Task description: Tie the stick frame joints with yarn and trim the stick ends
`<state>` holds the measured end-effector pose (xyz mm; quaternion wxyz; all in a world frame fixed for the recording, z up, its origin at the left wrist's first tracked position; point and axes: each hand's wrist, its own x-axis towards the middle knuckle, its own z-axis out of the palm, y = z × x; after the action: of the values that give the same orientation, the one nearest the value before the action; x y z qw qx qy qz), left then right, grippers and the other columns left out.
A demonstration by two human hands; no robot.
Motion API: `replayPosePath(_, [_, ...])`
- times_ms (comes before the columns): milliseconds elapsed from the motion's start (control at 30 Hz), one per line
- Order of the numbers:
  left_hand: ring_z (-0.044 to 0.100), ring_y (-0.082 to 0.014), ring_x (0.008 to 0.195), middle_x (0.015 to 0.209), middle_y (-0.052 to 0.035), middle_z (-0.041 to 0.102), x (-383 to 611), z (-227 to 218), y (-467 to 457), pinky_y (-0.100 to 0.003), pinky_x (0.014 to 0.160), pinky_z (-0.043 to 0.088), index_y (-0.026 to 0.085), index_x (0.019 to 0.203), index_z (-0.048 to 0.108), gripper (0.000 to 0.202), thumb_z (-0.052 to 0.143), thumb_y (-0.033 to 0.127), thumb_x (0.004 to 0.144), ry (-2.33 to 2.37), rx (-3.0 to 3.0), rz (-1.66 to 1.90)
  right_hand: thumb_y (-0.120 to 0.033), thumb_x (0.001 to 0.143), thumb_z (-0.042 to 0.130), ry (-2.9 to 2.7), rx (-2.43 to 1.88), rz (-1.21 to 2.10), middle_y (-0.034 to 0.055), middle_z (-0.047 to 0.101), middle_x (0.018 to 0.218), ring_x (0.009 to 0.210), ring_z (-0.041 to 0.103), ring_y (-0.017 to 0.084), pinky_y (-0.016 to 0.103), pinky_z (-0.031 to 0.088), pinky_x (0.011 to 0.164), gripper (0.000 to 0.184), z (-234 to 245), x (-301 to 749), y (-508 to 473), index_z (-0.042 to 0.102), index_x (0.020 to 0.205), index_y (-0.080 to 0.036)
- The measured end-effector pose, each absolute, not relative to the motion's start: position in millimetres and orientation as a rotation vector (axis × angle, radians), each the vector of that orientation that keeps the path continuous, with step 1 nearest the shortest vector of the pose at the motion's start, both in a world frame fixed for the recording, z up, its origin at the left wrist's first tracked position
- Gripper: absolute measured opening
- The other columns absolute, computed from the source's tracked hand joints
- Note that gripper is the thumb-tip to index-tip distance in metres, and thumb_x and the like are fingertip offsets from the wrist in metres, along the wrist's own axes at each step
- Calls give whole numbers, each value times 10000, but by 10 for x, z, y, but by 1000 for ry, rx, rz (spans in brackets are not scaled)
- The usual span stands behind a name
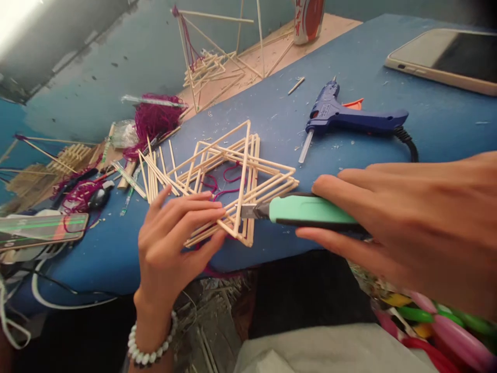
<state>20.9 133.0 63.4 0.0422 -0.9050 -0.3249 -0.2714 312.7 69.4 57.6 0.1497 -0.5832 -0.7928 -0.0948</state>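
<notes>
A flat frame of thin wooden sticks [233, 166], laced with some magenta thread, lies near the front edge of the blue table [349, 67]. My left hand [174, 233], a white bead bracelet on its wrist, pinches the frame's near corner with fingers above and thumb below. My right hand [411, 217] grips a mint-green utility knife [306, 210], index finger along its top. The short blade touches the sticks at the frame's near corner, just right of my left fingertips.
A blue hot-glue gun [349, 116] with a black cord lies behind the frame. A phone [446, 57] rests at the far right, a red can [308, 18] at the back. Magenta yarn [155, 119], loose sticks and other stick frames [209, 62] crowd the left. Coloured balloons [446, 321] lie lower right.
</notes>
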Motion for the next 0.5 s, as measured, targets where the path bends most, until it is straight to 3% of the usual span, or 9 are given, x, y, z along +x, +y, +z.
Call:
replayPosePath(67, [742, -241, 1167, 1042, 25, 791, 211, 652, 1374, -614, 1273, 365, 286, 1039, 702, 213, 746, 132, 899, -990, -2797, -845, -591, 1063, 264, -2402, -1618, -457, 22, 551, 633, 514, 511, 188, 327, 130, 547, 518, 601, 3138, 720, 605, 907, -233])
replayPosePath(133, [753, -225, 1143, 1024, 21, 783, 222, 642, 1415, -597, 1276, 371, 273, 1023, 705, 223, 727, 93, 894, -1005, -2849, -917, -571, 1062, 286, -2430, -1547, -551, 19, 556, 638, 508, 521, 188, 316, 133, 531, 481, 618, 3140, 745, 584, 904, -228])
replayPosePath(500, [774, -164, 961, 989, 12, 781, 227, 591, 1465, -570, 1245, 427, 257, 1017, 726, 220, 720, 65, 910, -967, -2915, -1040, -511, 1013, 509, -2349, -1614, -538, -4, 527, 589, 453, 545, 205, 296, 93, 511, 312, 652, 2945, 672, 565, 894, -229])
